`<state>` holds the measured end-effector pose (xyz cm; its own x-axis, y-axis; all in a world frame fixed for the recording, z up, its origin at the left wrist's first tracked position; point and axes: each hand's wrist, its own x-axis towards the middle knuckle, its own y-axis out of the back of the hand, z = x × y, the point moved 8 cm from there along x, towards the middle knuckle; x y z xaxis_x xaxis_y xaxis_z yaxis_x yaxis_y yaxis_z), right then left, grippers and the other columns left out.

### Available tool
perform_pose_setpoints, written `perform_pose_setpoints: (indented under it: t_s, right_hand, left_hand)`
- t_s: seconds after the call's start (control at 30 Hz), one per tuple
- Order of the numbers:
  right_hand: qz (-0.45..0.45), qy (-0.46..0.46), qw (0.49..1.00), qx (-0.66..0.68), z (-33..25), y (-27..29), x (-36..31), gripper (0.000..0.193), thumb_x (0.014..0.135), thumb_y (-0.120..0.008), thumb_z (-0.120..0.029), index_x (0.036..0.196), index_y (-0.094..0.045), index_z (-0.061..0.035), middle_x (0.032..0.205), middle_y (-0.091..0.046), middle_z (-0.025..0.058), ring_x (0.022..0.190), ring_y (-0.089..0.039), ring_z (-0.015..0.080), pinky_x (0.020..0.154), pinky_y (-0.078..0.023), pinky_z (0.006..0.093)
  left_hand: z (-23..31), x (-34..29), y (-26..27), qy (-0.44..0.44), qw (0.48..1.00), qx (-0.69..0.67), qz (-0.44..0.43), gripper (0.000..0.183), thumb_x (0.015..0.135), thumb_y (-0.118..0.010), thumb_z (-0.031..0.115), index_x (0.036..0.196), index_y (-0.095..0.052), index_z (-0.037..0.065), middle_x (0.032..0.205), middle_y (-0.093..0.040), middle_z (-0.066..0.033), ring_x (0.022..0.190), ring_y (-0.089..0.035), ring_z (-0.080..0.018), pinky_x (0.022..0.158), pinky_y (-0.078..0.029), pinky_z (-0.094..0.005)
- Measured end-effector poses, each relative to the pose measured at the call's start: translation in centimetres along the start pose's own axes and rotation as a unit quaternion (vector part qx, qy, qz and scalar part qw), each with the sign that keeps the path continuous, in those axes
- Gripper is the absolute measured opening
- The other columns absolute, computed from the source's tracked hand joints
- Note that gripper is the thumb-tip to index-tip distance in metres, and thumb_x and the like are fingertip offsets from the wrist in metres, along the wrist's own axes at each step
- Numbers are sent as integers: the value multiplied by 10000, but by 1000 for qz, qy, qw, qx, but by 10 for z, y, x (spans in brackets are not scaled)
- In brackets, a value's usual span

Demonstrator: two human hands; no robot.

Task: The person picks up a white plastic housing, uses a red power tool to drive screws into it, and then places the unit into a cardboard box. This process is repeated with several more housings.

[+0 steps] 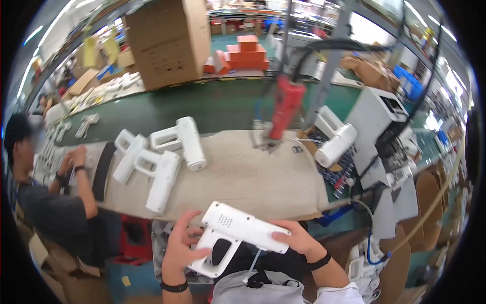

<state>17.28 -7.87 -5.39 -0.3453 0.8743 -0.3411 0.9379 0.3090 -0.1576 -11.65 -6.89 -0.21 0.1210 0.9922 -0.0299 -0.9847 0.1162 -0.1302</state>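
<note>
A green tabletop (pixel 228 101) runs across the view, a tall carton (pixel 167 45) at its far edge, a co-worker (pixel 55 218) at its left end and a grey machine (pixel 372 121) toward its right end. A cardboard sheet (pixel 243 177) covers its near edge, with 3 white housings (pixel 190 144) toward the sheet's left end. The held housing (pixel 243 228) is just off the near edge, between the 2 hands, its long axis sloping from far left to near right — loop handle toward the left. A red tool (pixel 287 106), blurred, hangs farther ahead over the sheet, nearer the right hand (pixel 299 238). That hand is clamped on the narrow end; the left hand (pixel 179 248) has its thumb on the handle and fingers spread — how firmly it grips, I cannot tell.
</note>
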Motion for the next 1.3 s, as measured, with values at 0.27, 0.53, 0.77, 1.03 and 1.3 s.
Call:
perform_pose_setpoints:
  t_s: [0.27, 0.53, 0.77, 1.03, 1.3]
  right_hand:
    - [150, -51, 968, 194, 38, 85, -150, 590, 744, -720, -179, 1245, -541, 75, 1065, -653, 192, 870, -679, 270, 718, -587, 386]
    - [585, 11, 734, 345, 199, 151, -470, 504, 708, -676, -251, 1068, -607, 95, 955, -667, 216, 768, -681, 340, 539, -566, 458]
    - [744, 142, 500, 421, 273, 150, -531, 461, 870, -507, -473, 1109, -597, -90, 898, -666, 114, 678, -620, 266, 478, -448, 323]
    - [314, -93, 927, 182, 140, 165, -338, 335, 908, -545, -233, 1103, -629, 26, 748, -674, 94, 623, -623, 171, 580, -490, 275]
    - [90, 222, 952, -192, -122, 27, -120, 457, 783, -747, -69, 1203, -573, -14, 928, -669, 47, 738, -632, 106, 591, -486, 220]
  left_hand:
    - [7, 52, 135, -166, 781, 556, 231, 908, 583, -743, 39, 1411, -372, 6, 1429, -397, -203, 1309, -380, -339, 1114, -256, -418]
    - [-15, 52, 76, -63, 792, 594, 126, 757, 769, -767, 412, 1302, -451, -23, 1374, -411, -253, 1168, -434, -471, 918, -407, -539]
    - [-20, 30, -28, -224, 722, 652, 67, 637, 770, -772, 426, 1184, -559, -9, 1233, -484, -264, 789, -583, -407, 714, -500, -485]
    - [3, 92, -54, -179, 681, 701, -110, 910, 489, -808, 294, 1291, -487, 9, 1371, -450, -220, 1306, -380, -372, 1107, -225, -509]
    - [-22, 150, -104, -159, 671, 672, -271, 640, 548, -767, 523, 988, -663, 70, 931, -654, -150, 933, -616, -341, 798, -481, -440]
